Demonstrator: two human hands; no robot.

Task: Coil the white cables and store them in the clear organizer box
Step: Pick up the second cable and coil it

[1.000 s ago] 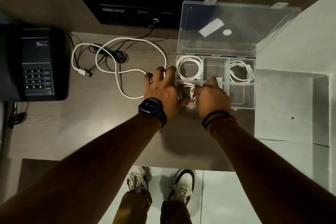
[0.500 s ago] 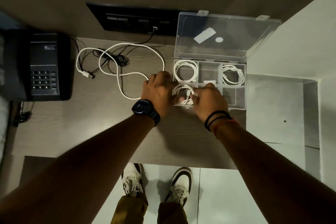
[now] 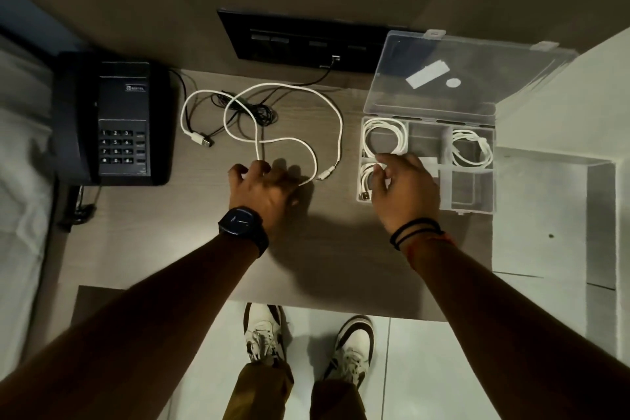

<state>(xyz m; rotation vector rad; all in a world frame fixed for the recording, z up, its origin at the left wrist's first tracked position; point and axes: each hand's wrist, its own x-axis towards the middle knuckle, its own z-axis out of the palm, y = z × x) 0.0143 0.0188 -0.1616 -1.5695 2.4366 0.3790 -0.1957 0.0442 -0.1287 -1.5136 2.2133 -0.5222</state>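
The clear organizer box (image 3: 473, 188) sits at the table's right with its lid (image 3: 477, 58) standing open. One coiled white cable (image 3: 385, 137) fills its back-left compartment and another coil (image 3: 472, 149) the back-right. A third coil (image 3: 365, 178) lies in the front-left compartment, partly hidden by my right hand (image 3: 405, 189), whose fingers are apart and rest over it. A long loose white cable (image 3: 335, 119) sprawls in loops on the table left of the box. My left hand (image 3: 264, 189) hovers over its near loop with fingers spread, gripping nothing that I can see.
A black desk telephone (image 3: 116, 123) stands at the far left. A black socket panel (image 3: 300, 44) is on the wall behind, with a thin black cord (image 3: 254, 109) bundled under the white loops. A white ledge (image 3: 552, 201) borders the table's right side.
Both hands were pressing the third coil into the front-left compartment. My left hand has moved left onto the loose cable, and my right hand has loosened over the coil.
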